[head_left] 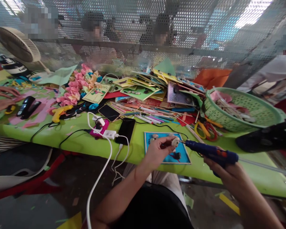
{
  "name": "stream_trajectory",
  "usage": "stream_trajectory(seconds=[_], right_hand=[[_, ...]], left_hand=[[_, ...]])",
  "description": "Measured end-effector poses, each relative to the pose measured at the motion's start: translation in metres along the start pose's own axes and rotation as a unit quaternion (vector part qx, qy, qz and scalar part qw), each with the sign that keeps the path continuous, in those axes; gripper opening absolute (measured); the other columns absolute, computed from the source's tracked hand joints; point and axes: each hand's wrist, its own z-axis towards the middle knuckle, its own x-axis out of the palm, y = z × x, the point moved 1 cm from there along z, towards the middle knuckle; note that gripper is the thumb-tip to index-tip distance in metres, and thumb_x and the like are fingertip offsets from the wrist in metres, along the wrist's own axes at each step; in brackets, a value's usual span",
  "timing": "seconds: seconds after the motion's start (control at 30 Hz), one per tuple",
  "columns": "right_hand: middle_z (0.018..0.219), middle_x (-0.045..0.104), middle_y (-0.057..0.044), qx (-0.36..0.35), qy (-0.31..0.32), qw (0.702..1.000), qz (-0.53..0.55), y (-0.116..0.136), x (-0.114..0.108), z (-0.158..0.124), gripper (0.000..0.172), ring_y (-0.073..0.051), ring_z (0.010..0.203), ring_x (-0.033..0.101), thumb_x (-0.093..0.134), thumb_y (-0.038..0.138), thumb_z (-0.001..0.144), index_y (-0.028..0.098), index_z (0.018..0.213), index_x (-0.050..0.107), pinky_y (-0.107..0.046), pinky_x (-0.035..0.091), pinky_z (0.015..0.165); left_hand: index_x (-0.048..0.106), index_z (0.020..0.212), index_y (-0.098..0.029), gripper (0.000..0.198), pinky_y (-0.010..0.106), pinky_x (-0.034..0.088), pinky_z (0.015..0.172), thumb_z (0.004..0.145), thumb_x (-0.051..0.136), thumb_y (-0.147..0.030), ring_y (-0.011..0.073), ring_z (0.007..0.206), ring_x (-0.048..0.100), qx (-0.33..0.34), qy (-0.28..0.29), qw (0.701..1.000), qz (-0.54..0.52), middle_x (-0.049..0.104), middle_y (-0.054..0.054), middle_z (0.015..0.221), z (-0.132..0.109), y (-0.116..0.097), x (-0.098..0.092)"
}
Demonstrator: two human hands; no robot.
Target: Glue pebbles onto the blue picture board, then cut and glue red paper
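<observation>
My left hand (158, 151) pinches a small pale pebble (175, 141) above a blue card (166, 149) that lies on the green table (85, 143). Small stones are stuck on the card. My right hand (225, 171) grips a blue glue gun (211, 152). Its nozzle points left and touches the pebble.
A green basket (243, 109) of scraps stands at the right, with orange scissors (206, 128) beside it. Phones (126, 130), a white charger cable (102, 171), pens and a heap of paper cards (145, 89) cover the middle. Another person's hands (3, 97) work at the far left by a yellow glue gun (59, 113).
</observation>
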Motion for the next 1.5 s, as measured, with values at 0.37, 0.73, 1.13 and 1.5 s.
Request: stream_trajectory(seconds=[0.37,0.73,1.13,1.5], right_hand=[[0.076,0.074,-0.009,0.028,0.013,0.999,0.027,0.014,-0.005,0.003,0.061,-0.027,0.074,0.069,0.061,0.079,0.075,0.021,0.081,0.079,-0.033,0.057,0.064],[0.089,0.077,-0.008,0.025,0.021,0.999,0.04,0.008,0.001,-0.006,0.05,-0.027,0.085,0.071,0.065,0.069,0.081,0.022,0.092,0.078,-0.032,0.058,0.072],[0.099,0.078,-0.008,0.012,0.037,0.999,0.026,0.013,-0.003,-0.005,0.047,-0.027,0.086,0.072,0.066,0.067,0.081,0.022,0.088,0.076,-0.032,0.059,0.076],[0.07,0.07,-0.007,0.03,0.011,0.999,0.026,0.011,-0.004,0.002,0.057,-0.025,0.069,0.066,0.062,0.076,0.078,0.021,0.085,0.078,-0.031,0.052,0.057]], left_hand=[[0.078,0.118,-0.015,0.054,0.036,0.056,0.086,0.073,0.088,-0.043,0.023,0.093,0.071,-0.004,-0.004,1.0,0.004,0.078,0.012,0.108,-0.002,0.0,0.001],[0.078,0.119,-0.02,0.055,0.037,0.055,0.093,0.072,0.089,-0.046,0.024,0.101,0.071,0.008,0.006,1.0,0.011,0.078,0.009,0.112,0.001,0.002,0.0],[0.078,0.12,-0.02,0.058,0.034,0.056,0.088,0.071,0.089,-0.048,0.0229,0.099,0.071,0.002,0.004,1.0,0.011,0.078,0.008,0.108,0.001,0.0,0.0],[0.079,0.117,-0.017,0.053,0.038,0.054,0.093,0.071,0.09,-0.041,0.0222,0.096,0.071,0.006,0.008,1.0,-0.016,0.078,0.012,0.109,0.001,0.001,0.002]])
